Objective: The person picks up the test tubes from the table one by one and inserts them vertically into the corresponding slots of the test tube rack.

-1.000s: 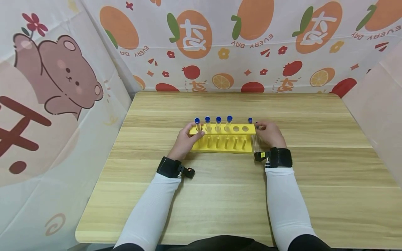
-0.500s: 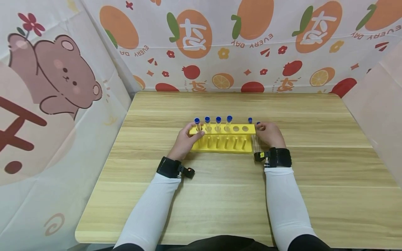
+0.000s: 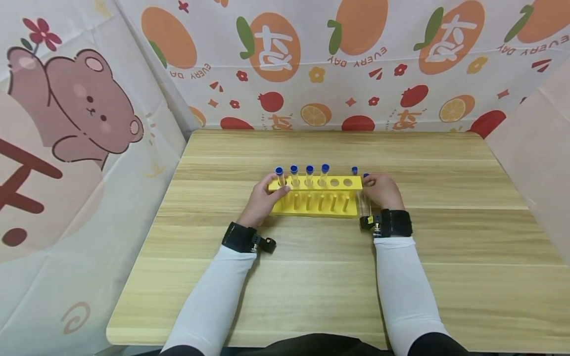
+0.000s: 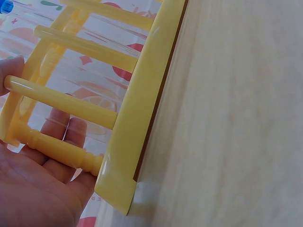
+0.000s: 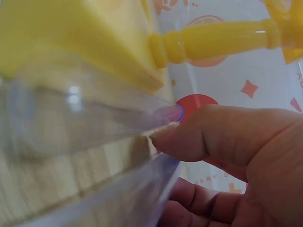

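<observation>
In the head view, my left hand [image 3: 263, 199] holds the left end of a yellow test tube rack [image 3: 315, 215], its thumb over the top bar. The left wrist view shows fingers behind the rack's end post [image 4: 59, 150]. Several clear, blue-capped test tubes [image 3: 309, 170] stand in the left holes. My right hand [image 3: 384, 191] pinches a clear test tube [image 3: 364, 203] upright just outside the rack's right end. In the right wrist view, one tube [image 5: 85, 109] lies along the rack and a second tube [image 5: 142, 189] below it; the thumb tip lies between them.
Two holes [image 3: 341, 182] at the rack's right end have no tubes. A blue cap [image 3: 354, 170] shows behind that end; its tube is hidden. A wooden table [image 3: 320, 282] lies under everything, with a printed curtain [image 3: 338, 104] at its back edge.
The right hand has shifted very slightly left, and more of the tube below it shows. My left hand and the rack stay put. The curtain print at left has drifted a little left.
</observation>
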Demonstrator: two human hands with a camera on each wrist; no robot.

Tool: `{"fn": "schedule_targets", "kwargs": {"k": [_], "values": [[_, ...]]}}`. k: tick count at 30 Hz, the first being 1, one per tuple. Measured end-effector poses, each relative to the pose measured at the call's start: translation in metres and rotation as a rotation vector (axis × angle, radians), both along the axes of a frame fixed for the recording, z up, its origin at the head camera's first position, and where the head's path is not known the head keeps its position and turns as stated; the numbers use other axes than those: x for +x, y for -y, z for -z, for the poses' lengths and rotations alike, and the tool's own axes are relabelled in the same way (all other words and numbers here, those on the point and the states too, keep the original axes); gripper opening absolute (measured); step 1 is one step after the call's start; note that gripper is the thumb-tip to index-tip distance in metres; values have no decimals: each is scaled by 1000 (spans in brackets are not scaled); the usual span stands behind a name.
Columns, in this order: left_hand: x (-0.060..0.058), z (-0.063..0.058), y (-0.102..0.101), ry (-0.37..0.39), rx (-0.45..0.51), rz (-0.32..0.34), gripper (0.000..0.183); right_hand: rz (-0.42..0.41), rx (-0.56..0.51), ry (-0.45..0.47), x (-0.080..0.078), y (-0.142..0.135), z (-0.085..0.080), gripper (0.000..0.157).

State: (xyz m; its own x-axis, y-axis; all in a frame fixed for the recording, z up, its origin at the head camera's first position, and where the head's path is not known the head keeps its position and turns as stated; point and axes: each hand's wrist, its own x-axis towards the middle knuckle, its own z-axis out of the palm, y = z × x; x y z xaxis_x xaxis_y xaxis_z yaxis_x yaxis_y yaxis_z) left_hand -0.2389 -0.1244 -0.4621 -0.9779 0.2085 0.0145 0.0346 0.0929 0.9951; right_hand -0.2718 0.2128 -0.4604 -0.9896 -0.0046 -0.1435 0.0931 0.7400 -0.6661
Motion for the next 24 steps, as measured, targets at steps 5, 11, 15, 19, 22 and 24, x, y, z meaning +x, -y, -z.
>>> {"fn": "schedule_targets", "kwargs": {"k": [5, 11, 15, 19, 22, 24], "values": [[-4, 8, 1, -15, 8, -6, 40, 13, 27, -14, 0, 2, 1, 32], [-3, 9, 1, -29, 1, -14, 39, 51, 9, 6, 1, 4, 0, 31], [-3, 10, 1, -39, -2, -18, 37, 66, -8, 14, 2, 5, -1, 28], [-4, 11, 1, -38, -10, -23, 37, 74, -27, 8, 3, 4, -1, 23], [-4, 11, 0, -30, -16, -26, 38, 83, -45, 7, 3, 3, -2, 21], [-4, 10, 1, -23, -19, -28, 38, 85, -56, 3, 4, 3, -3, 20]]}}
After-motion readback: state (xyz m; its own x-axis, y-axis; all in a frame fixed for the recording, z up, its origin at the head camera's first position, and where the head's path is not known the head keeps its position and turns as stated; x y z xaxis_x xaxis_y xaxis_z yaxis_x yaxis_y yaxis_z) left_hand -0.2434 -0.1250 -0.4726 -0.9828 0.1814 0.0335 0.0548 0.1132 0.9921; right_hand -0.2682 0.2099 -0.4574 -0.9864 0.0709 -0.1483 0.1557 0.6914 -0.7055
